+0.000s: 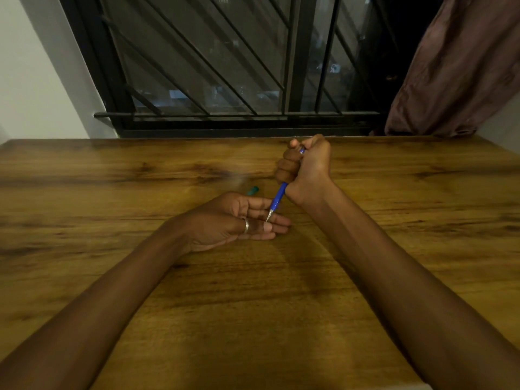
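My right hand (306, 167) grips a blue pen (278, 199) in a fist, thumb on its top end, metal tip pointing down and toward me. The tip touches or hovers just over the fingers of my left hand (239, 220). That hand rests on the wooden table (253, 291) with its fingers stretched out to the right and a silver ring on the thumb. A small green object (252, 190), perhaps a pen cap, lies on the table just behind my left hand, partly hidden by it.
The table's far edge meets a window with black metal bars (225, 80). A brown curtain (464, 66) hangs at the right. A white wall (36, 66) is at the left.
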